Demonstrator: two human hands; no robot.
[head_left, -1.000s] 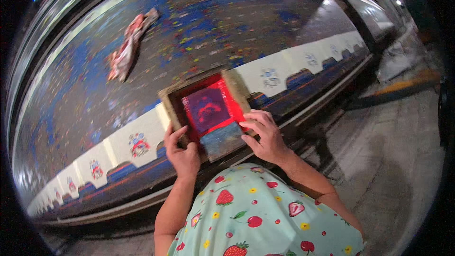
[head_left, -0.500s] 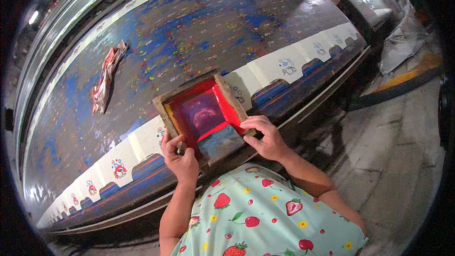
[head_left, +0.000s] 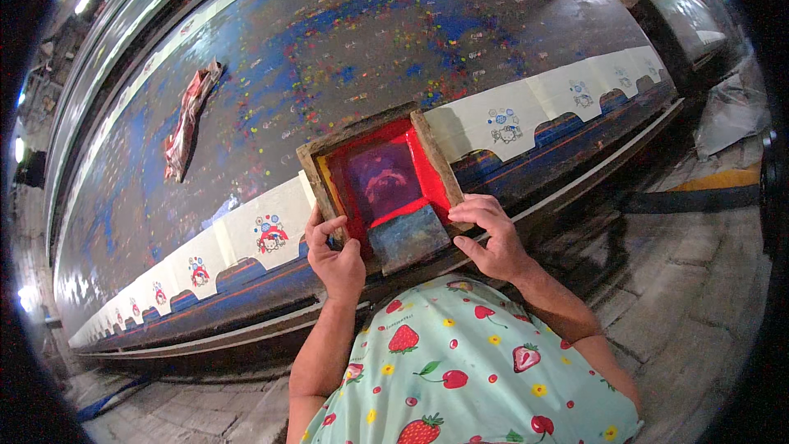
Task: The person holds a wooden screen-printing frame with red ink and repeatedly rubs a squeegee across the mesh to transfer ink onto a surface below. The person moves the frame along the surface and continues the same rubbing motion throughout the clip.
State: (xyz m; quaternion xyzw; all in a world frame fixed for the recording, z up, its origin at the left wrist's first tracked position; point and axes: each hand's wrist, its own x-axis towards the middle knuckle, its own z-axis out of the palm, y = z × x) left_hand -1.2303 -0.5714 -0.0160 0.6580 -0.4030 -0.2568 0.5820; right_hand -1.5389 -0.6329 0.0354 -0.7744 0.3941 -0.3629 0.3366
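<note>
Red-lined wooden frame [head_left: 442, 166] at worktop [head_left: 362, 62]'s near edge, ahead of and between both hands, neither clearly nearer. Long axis slants away leftward. Left hand [head_left: 335, 263] grasps its near-left corner; right hand [head_left: 496, 242], its near-right.

The brown frame [head_left: 440, 155] shows red and purple inside.

A printing workshop: a dark, paint-spattered long table [head_left: 345, 66], white sheets [head_left: 238, 238] with repeated motifs [head_left: 197, 272] along its near edge, and a red-stained square wooden frame [head_left: 440, 156].
</note>
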